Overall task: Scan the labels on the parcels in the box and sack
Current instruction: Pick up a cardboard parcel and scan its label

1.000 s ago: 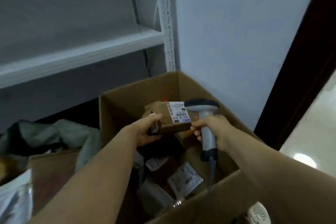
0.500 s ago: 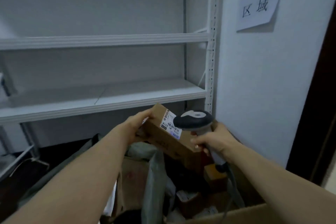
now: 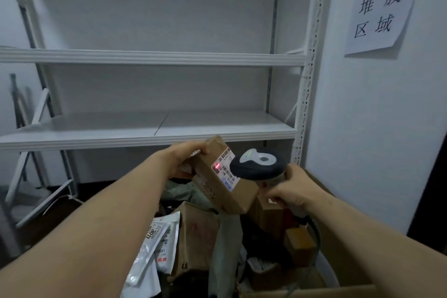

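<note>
Left hand (image 3: 184, 161) grips parcel (image 3: 238, 197); right hand (image 3: 294, 190) grips scanner (image 3: 257, 168). Red dot on label (image 3: 226, 172): steady both, centre the barcode.

A paper sign (image 3: 379, 5) on the wall is showing large handwritten Chinese characters: 临, 堆放 and 区域, with the top right one cut off at the frame edge. The white label (image 3: 226, 170) on the raised cardboard parcel (image 3: 217, 192) is carrying barcodes and a code reading roughly 501E-M1. Lower down, a white mailer bag (image 3: 154, 244) is showing 3011 in bold.
</note>
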Motion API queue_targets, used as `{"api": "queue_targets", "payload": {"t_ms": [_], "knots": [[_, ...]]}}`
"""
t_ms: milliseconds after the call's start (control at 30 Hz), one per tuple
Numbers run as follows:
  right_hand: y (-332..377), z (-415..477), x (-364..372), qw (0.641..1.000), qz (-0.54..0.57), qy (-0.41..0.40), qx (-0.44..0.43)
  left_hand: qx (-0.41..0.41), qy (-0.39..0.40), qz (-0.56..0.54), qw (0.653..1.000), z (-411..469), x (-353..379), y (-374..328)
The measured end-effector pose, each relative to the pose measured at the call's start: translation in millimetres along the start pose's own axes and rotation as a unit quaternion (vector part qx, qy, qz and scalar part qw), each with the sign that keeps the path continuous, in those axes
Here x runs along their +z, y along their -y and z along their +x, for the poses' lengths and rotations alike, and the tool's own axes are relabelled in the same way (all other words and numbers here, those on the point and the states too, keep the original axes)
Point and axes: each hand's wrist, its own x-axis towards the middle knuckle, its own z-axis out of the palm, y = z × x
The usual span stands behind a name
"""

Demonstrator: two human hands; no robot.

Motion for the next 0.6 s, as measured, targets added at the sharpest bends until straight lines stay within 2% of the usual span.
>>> {"api": "queue_targets", "payload": {"t_ms": [233,433,600], "knots": [[5.6,2.3,2.0,1.0,0.012,0.015,0.0,-0.003,-0.008,-0.005,1.0,5.1,-7.6,3.7],[10.7,3.1,5.3,1.0,0.011,-0.004,0.002,-0.003,-0.003,-0.031,1.0,3.0,-8.6,5.1],[9.0,7.3,7.8,0.988,0.139,0.006,0.069,0.03,0.018,-0.152,0.988,4.8,-3.8,11.9]]}}
